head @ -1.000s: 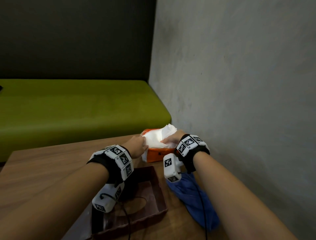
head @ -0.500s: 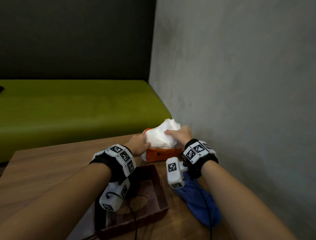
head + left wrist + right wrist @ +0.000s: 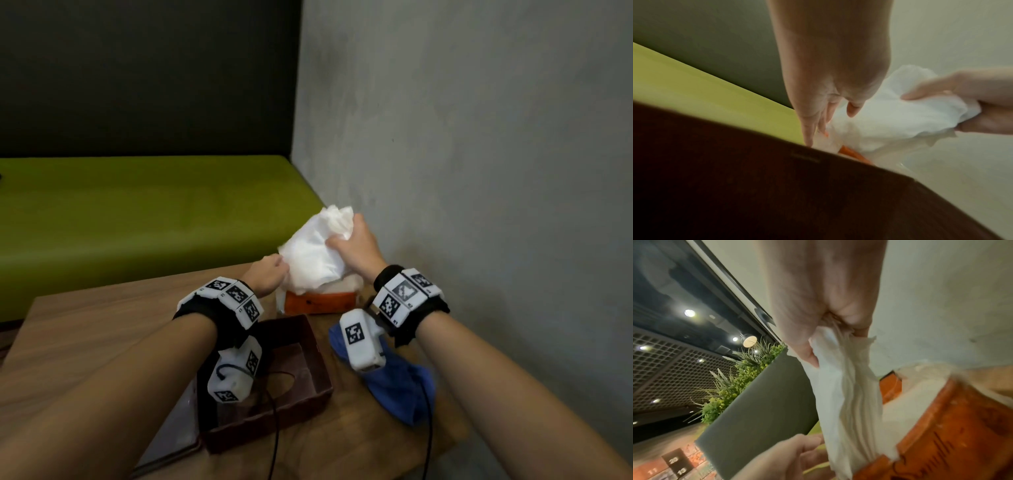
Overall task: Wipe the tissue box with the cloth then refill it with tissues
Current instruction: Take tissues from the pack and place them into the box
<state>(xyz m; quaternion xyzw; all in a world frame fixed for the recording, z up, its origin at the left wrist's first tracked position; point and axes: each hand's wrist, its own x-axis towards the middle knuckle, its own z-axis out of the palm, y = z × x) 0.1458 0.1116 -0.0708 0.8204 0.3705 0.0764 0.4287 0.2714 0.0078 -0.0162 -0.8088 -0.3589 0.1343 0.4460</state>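
Observation:
An orange tissue pack [image 3: 320, 303] lies at the table's far right, by the wall. My right hand [image 3: 354, 245] grips a thick wad of white tissues [image 3: 315, 253] and holds it above the pack, the lower end still inside. In the right wrist view the tissues [image 3: 844, 394] hang from my right hand [image 3: 828, 337] into the orange pack [image 3: 951, 418]. My left hand [image 3: 269, 275] holds the pack's left end; its fingers [image 3: 826, 116] reach down onto the wrapper. The brown tissue box [image 3: 308, 346] lies open in front of the pack, under my left wrist. A blue cloth [image 3: 400, 387] lies to its right.
The wooden table [image 3: 102, 329] ends at a green bench [image 3: 137, 219] behind it. A grey wall [image 3: 479, 171] runs close along the right side. Cables from the wrist cameras hang over the brown box.
My right hand has risen and drawn the wad of tissues up out of the orange pack. The left hand has stayed at the pack's left end.

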